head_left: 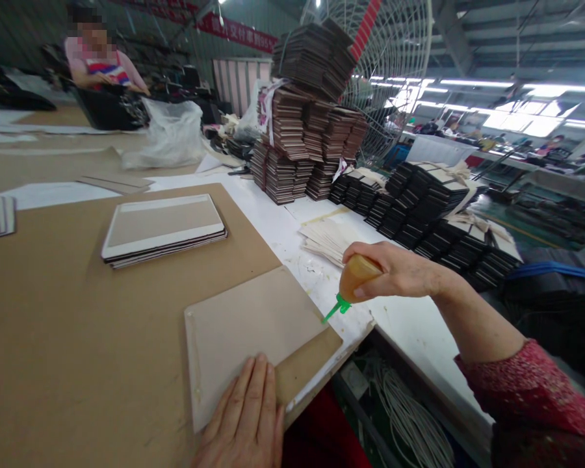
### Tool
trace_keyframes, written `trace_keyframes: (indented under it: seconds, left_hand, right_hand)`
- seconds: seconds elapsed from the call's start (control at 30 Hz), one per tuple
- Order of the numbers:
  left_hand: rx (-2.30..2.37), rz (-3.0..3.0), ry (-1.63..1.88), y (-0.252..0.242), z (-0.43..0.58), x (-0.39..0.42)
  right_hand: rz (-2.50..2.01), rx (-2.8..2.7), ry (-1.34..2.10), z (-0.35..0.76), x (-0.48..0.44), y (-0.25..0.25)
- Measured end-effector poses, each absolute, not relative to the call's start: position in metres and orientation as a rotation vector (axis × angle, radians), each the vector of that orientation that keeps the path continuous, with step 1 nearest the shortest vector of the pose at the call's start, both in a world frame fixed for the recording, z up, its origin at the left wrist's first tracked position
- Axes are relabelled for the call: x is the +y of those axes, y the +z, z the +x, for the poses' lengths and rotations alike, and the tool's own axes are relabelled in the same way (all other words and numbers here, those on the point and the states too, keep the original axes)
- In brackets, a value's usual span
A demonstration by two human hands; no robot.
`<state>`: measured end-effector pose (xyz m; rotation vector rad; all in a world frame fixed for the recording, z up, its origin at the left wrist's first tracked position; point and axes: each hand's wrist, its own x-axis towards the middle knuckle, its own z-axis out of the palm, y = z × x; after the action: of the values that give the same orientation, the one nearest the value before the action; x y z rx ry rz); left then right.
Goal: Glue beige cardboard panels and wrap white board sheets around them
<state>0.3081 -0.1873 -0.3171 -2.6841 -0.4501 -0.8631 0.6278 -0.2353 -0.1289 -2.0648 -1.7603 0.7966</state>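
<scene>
A flat beige board (253,328) lies on the brown sheet covering the table, with a glossy strip of what looks like glue along its left edge. My left hand (246,416) rests flat on its near edge, fingers stretched out. In my right hand (400,270) is a squeeze bottle (358,278) of amber liquid, tilted with its green nozzle down. The nozzle tip is at the board's right corner; whether it touches cannot be made out. Farther back on the brown sheet sits a small stack of beige panels with white borders (166,221).
Tall bundles of brown boards (297,123) and black stacked pieces (419,201) stand at the back right, before a large fan (394,71). Pale fabric pieces (324,239) lie near the bottle. A plastic bag (168,133) and a co-worker (100,58) are across the table.
</scene>
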Motion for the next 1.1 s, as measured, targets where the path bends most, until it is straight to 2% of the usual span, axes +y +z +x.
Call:
trace_keyframes:
  seconds: [0.77, 1.1]
  left_hand:
    - [-0.373, -2.599, -0.825, -0.325, 0.308, -0.181]
    - [-0.393, -2.6, -0.853, -0.323, 0.308, -0.181]
  right_hand:
    - [-2.069, -1.782, 0.455, 0.621, -0.205, -0.145]
    - [-2.099, -1.831, 0.468, 0.621, -0.21, -0.135]
